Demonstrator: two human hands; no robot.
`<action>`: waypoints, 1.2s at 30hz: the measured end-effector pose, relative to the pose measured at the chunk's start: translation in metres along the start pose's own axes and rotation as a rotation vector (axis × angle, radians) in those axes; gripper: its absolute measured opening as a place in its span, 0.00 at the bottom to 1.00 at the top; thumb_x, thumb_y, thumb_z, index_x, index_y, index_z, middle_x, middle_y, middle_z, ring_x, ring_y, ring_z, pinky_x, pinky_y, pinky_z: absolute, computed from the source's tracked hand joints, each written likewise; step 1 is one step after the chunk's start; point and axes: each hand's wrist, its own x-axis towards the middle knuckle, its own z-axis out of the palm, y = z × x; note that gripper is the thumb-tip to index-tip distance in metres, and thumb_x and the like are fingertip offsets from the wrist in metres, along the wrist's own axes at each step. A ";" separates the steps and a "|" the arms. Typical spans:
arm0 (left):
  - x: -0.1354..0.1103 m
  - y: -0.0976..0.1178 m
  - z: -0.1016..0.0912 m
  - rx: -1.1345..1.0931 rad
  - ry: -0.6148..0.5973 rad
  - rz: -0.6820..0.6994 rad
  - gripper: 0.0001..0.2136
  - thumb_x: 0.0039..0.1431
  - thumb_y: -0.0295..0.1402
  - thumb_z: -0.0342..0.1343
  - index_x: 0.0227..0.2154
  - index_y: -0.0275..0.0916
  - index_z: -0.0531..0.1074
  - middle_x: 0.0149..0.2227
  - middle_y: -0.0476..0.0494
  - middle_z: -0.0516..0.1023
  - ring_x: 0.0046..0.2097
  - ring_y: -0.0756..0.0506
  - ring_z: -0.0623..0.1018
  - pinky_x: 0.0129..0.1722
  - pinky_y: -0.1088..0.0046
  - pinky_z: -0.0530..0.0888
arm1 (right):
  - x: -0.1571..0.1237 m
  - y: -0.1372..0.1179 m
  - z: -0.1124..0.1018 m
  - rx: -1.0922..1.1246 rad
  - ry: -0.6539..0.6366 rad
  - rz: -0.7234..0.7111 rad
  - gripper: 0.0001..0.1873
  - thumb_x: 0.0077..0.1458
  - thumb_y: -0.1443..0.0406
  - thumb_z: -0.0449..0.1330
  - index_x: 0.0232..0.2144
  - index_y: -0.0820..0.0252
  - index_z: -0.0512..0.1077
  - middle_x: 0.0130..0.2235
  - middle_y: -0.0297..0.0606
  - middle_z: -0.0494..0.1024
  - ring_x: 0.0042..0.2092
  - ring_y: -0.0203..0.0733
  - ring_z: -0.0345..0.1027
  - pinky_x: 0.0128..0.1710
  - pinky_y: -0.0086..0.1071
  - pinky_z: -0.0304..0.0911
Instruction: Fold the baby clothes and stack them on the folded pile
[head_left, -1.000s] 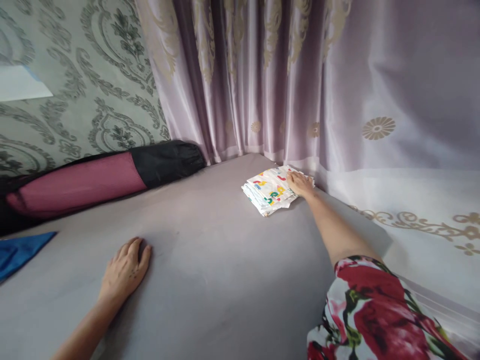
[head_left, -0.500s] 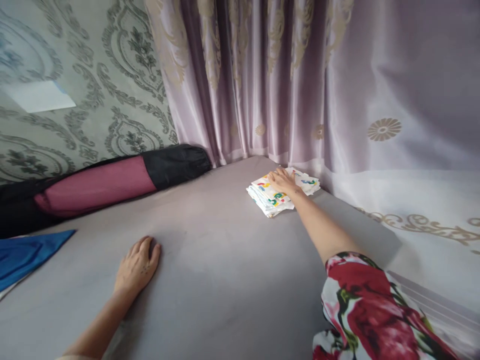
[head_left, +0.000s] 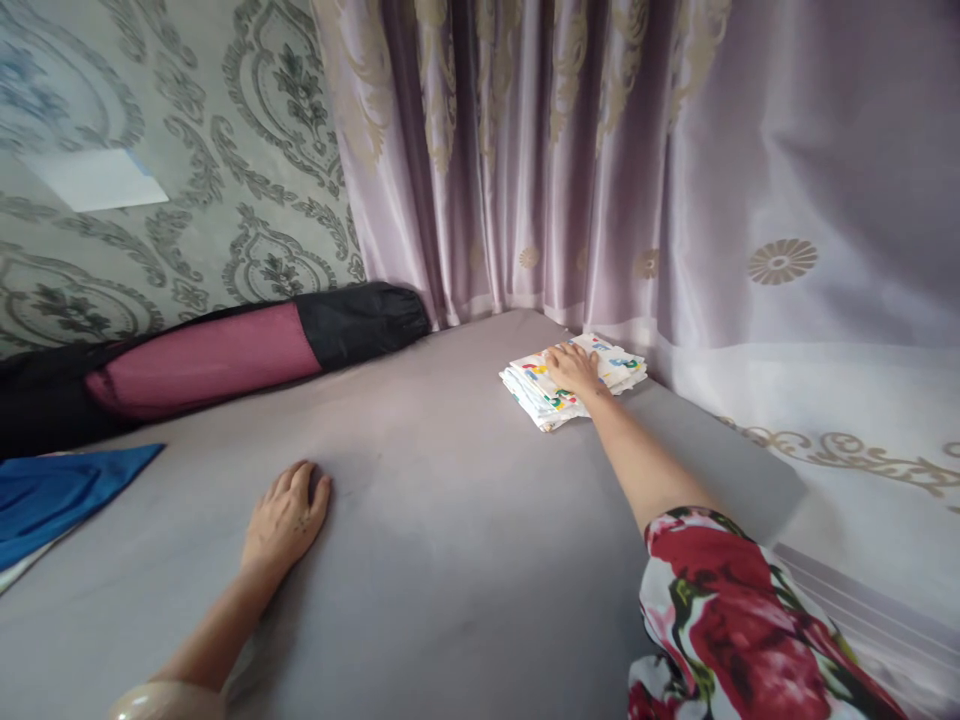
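Note:
A stack of folded white cloths with colourful prints lies on the grey sheet near the curtain. Resting on top of that stack is my right hand, palm down with the fingers stretched out. My left hand lies flat on the grey sheet at the left, fingers together and thumb apart, with nothing in it. The right arm wears a floral sleeve, and a pale bangle sits on the left wrist.
A long black and maroon bag lies along the patterned wall. Blue cloth is spread at the left edge. Lilac curtains hang behind the stack and down the right side.
The view has shifted slightly, so most things sit a little further right. The right hand's fingers lie a little flatter on the stack; the left hand stays on the sheet.

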 end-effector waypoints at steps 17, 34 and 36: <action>0.000 0.002 -0.002 -0.018 -0.007 0.008 0.27 0.66 0.44 0.32 0.55 0.31 0.65 0.59 0.30 0.68 0.58 0.34 0.70 0.55 0.56 0.67 | -0.048 -0.059 0.006 -0.060 -0.081 -0.074 0.29 0.65 0.53 0.39 0.64 0.56 0.57 0.69 0.47 0.48 0.69 0.55 0.36 0.63 0.61 0.32; -0.004 0.012 -0.012 -0.028 0.020 0.011 0.23 0.66 0.40 0.36 0.54 0.31 0.66 0.57 0.31 0.70 0.56 0.35 0.71 0.54 0.57 0.67 | -0.068 -0.070 0.013 -0.119 -0.031 -0.131 0.29 0.64 0.60 0.43 0.65 0.63 0.54 0.69 0.50 0.50 0.68 0.53 0.39 0.64 0.58 0.32; -0.004 0.014 -0.013 -0.034 0.025 0.006 0.22 0.66 0.39 0.37 0.54 0.32 0.66 0.57 0.31 0.70 0.56 0.36 0.70 0.54 0.57 0.67 | -0.075 -0.074 0.016 -0.133 -0.007 -0.176 0.28 0.64 0.64 0.44 0.65 0.63 0.54 0.69 0.49 0.49 0.69 0.51 0.38 0.64 0.56 0.32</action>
